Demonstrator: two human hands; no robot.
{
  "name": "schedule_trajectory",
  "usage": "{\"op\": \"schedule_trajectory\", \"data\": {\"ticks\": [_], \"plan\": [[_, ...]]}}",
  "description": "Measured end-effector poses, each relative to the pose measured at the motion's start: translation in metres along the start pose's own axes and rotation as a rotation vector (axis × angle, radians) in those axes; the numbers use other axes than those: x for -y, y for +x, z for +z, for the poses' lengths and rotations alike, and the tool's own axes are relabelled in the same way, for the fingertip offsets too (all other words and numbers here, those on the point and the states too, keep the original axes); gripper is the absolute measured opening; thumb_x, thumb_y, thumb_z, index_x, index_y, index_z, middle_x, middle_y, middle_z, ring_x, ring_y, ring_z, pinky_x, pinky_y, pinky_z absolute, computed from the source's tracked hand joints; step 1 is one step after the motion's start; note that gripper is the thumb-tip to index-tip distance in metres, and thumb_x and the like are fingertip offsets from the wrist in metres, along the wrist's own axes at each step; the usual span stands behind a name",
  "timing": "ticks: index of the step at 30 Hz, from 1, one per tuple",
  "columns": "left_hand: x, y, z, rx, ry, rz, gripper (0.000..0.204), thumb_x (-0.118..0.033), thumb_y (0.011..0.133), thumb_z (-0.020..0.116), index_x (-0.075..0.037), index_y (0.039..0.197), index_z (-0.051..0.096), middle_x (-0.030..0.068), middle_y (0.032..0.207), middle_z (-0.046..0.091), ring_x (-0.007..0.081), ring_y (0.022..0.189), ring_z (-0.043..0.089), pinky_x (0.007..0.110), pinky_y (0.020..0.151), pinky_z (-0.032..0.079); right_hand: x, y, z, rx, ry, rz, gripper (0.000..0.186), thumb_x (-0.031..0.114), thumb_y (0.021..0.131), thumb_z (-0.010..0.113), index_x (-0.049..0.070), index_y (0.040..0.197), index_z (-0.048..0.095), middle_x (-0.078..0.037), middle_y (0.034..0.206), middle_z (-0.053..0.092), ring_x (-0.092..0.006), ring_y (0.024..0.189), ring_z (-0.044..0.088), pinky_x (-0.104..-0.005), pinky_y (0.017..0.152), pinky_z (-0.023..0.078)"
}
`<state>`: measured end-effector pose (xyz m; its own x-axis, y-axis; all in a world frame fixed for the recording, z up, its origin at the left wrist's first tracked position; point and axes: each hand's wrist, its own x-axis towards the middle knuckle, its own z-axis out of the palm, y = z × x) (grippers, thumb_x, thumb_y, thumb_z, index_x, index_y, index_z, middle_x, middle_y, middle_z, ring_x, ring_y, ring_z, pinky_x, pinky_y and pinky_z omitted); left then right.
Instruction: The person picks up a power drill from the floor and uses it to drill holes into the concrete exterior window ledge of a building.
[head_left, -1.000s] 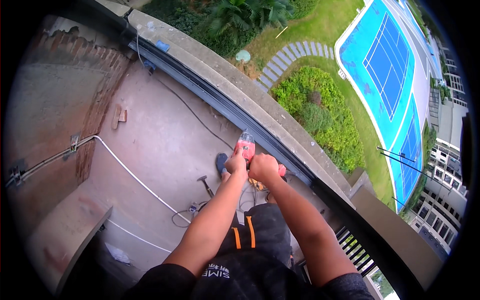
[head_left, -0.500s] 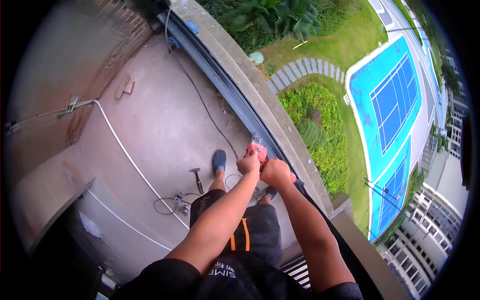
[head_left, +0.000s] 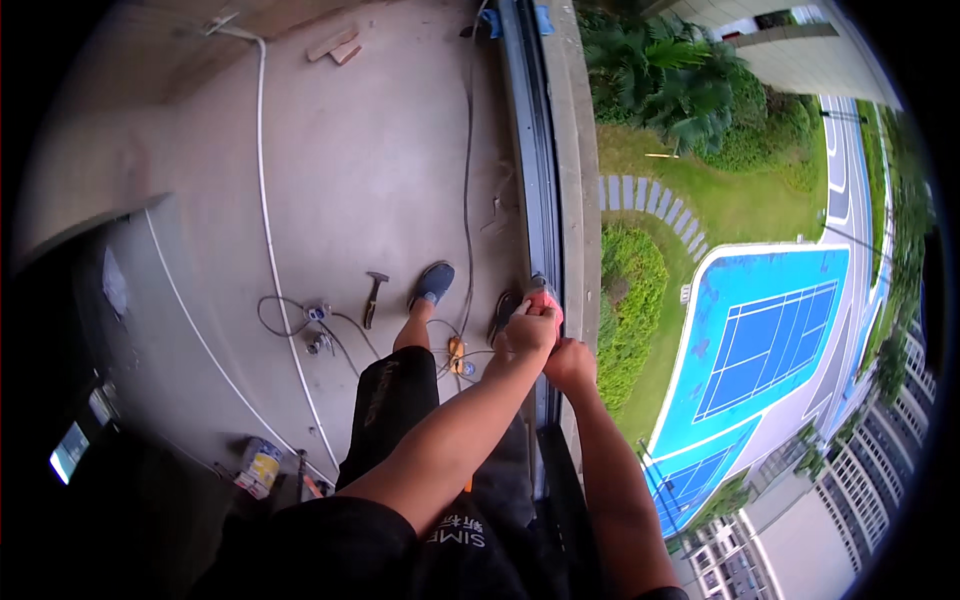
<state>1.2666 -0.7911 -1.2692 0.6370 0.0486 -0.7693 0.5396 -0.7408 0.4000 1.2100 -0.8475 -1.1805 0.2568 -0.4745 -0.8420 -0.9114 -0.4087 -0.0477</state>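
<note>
A red power tool [head_left: 543, 303] with a grey front end sits at the dark metal track [head_left: 540, 170] along the balcony edge, pointing away from me. My left hand [head_left: 528, 330] grips its body from the left, thumb and fingers wrapped over it. My right hand [head_left: 568, 362] is closed at its rear, lower and to the right, largely covering that part. A grey cable [head_left: 468, 200] runs along the floor beside the track. Just left of the tool are my shoes [head_left: 432, 282], with an orange object [head_left: 456, 353] and looped cords between and behind them.
A hammer [head_left: 376, 288], metal fittings [head_left: 318, 312] and a white conduit [head_left: 265, 180] lie on the floor to the left. Bricks [head_left: 335, 45] are at the top, a bucket [head_left: 258, 468] at lower left. Beyond the concrete ledge [head_left: 580, 140] is a drop to lawns and blue courts.
The view has swung round, so the track now runs straight up the picture and more floor shows at left. Both hands still grip the tool at the track.
</note>
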Motion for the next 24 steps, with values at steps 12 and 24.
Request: {"op": "schedule_trajectory", "data": {"ticks": [12, 24], "plan": [[0.005, 0.001, -0.007, -0.071, -0.199, -0.08, 0.035, -0.029, 0.085, 0.08, -0.009, 0.114, 0.077, 0.0228, 0.11, 0.077, 0.0442, 0.103, 0.075, 0.051, 0.092, 0.061, -0.007, 0.027, 0.026, 0.039, -0.221, -0.123, 0.044, 0.042, 0.09, 0.073, 0.002, 0.106, 0.081, -0.029, 0.111, 0.076, -0.0479, 0.11, 0.073, -0.0546, 0.093, 0.059], [0.01, -0.006, -0.007, 0.008, -0.283, 0.054, 0.041, -0.018, 0.088, 0.077, -0.006, 0.127, 0.076, 0.0164, 0.149, 0.06, 0.0509, 0.146, 0.047, 0.051, 0.113, 0.054, -0.072, 0.044, 0.052, -0.009, -0.179, -0.301, 0.041, 0.03, 0.085, 0.087, 0.007, 0.117, 0.077, -0.02, 0.102, 0.08, -0.0395, 0.097, 0.078, -0.0469, 0.08, 0.059]]}}
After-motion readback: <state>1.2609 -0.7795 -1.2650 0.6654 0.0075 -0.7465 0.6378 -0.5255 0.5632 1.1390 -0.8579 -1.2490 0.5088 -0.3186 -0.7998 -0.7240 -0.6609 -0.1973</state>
